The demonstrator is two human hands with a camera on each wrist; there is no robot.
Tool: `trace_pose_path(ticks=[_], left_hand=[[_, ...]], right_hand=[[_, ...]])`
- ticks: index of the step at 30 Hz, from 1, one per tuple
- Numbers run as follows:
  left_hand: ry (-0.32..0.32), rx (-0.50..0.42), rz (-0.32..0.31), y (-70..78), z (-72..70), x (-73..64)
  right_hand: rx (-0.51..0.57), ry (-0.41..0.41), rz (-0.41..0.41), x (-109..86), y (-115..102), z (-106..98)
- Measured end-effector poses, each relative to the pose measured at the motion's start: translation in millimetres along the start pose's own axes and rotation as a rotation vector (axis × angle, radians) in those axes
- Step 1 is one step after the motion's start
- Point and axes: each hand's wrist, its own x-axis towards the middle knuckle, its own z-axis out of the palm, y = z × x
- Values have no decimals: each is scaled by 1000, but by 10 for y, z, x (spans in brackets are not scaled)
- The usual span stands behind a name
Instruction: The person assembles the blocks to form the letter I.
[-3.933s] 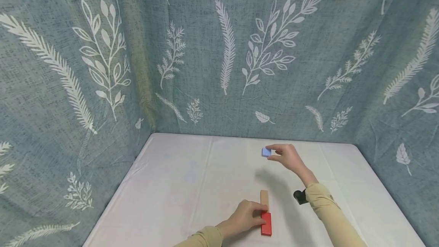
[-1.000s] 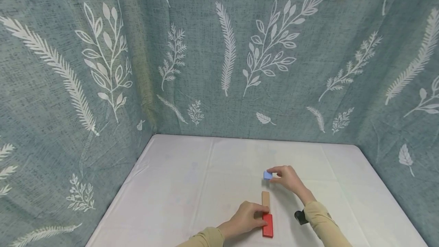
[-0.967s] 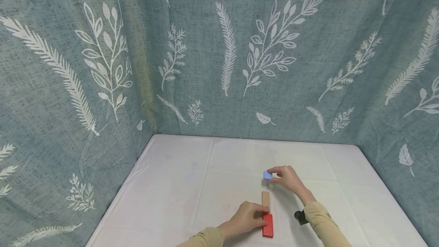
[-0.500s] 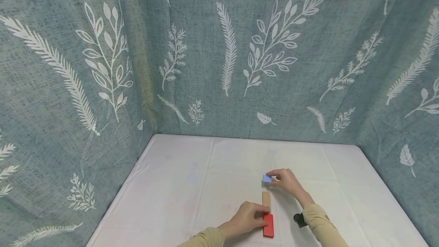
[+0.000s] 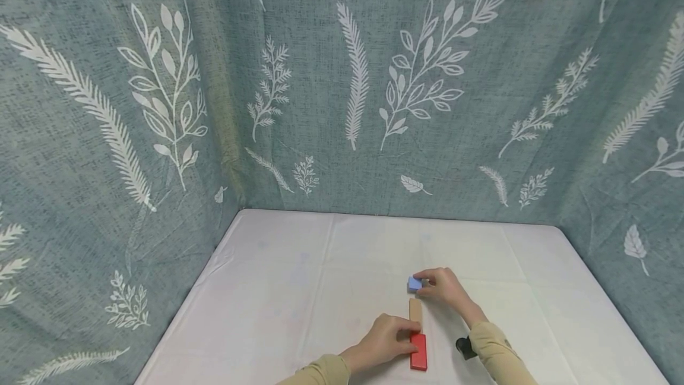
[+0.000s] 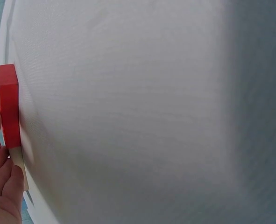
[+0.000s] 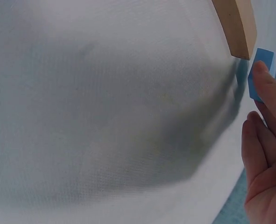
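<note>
Between thumb and fingers, my right hand (image 5: 445, 287) pinches a small light blue block (image 5: 414, 284). The block is just beyond the far end of a natural wooden block (image 5: 415, 309), with a small gap between them. In the right wrist view a shadow falls below the blue block (image 7: 264, 59), which seems slightly off the cloth. My left hand (image 5: 382, 337) holds the red block (image 5: 419, 354) near its far end. The red and wooden blocks lie end to end in one line. In the left wrist view, fingers also lie beside the wooden block (image 6: 17, 157).
White cloth covers the table (image 5: 278, 290). A green-blue curtain (image 5: 320, 88) with white leaf prints stands behind and along the sides. A black device (image 5: 466, 348) is at the right wrist, by the beige sleeve (image 5: 497, 349).
My right hand has brought the blue block down and nearer, from the far part of the table to close by the wooden block's far end. The left hand has stayed in place.
</note>
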Motion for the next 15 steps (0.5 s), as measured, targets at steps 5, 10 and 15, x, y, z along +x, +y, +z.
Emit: trace_pose_path(ticks=[5,10,15], left_hand=[[6,11,26,-18,4,-4],[13,22,54,-41,13,-10],[20,26,63,-44,17,-14]], right_hand=[[-9,2,-3,-11,26,17],[-11,-4,-26,-25,43,16],[-7,-8,-38,-34,54,23]])
